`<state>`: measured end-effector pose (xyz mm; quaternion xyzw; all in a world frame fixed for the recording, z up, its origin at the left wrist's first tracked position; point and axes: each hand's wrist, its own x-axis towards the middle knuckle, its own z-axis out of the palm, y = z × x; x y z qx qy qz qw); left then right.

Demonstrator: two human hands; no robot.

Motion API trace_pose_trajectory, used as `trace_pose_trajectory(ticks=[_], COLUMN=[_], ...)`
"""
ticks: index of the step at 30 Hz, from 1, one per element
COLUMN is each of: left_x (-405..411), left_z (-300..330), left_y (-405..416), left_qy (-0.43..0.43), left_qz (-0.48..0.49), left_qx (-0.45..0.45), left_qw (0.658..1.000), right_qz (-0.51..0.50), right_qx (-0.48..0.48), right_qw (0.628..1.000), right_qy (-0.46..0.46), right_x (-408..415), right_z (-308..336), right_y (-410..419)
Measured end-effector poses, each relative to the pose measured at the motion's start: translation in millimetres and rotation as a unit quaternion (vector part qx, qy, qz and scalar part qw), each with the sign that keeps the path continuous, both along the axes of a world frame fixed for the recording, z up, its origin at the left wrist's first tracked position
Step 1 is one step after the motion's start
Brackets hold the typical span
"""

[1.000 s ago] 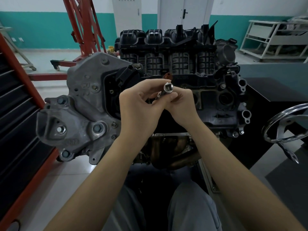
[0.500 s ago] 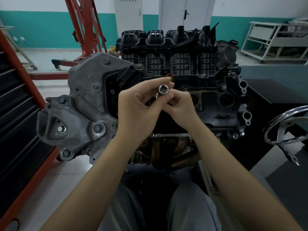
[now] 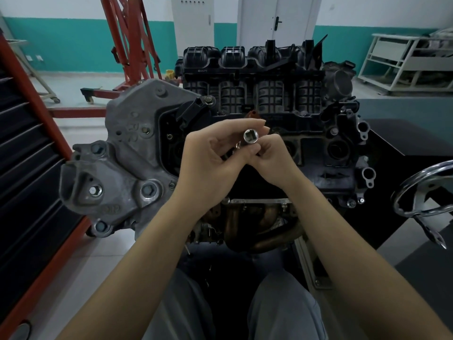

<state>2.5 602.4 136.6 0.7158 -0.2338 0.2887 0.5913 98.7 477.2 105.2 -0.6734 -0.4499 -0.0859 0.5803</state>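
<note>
On my feed the engine (image 3: 269,99) fills the middle, and in front of it I see the left hand (image 3: 210,163) and right hand (image 3: 272,163) touching, both with fingers curled, pinching a small shiny socket (image 3: 250,136) between them, its square hole facing the camera.

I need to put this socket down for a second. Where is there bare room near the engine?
The black flat top right of the engine, behind the chrome handwheel, is bare. So is the tiled floor between the red-edged cabinet and the left leg. The engine face behind the left hand, right hand and socket is crowded with bolts, ports and brackets.
</note>
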Motion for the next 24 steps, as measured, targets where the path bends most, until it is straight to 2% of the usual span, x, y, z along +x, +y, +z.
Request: trace_pose_trajectory(ticks=[7,11,14,17,20,24], left_x=[2,1,1,2,3,3], left_z=[0,-3,-3,-1,-2,-4], left_y=[-3,-1,1,1,0,1], left_qy=[-0.017,-0.016,-0.001,-0.005,-0.017,-0.009], left_qz=[0.102,0.061,0.011,0.025,0.053,0.011], left_qx=[0.024,0.018,0.010,0.020,0.000,-0.007], left_qw=[0.994,0.998,1.000,0.999,0.998,1.000], right_qz=[-0.053,-0.031,-0.033,-0.040,-0.059,-0.035], right_qx=[0.052,0.019,0.020,0.040,0.044,0.024], right_qw=[0.997,0.999,0.999,0.998,0.997,0.999], right_qy=[0.012,-0.021,-0.004,0.022,-0.004,-0.031], right_x=[6,3,4,8,7,0], right_z=[-11,-10,-13,-17,-17,-12], right_y=[5,5,5,6,9,6])
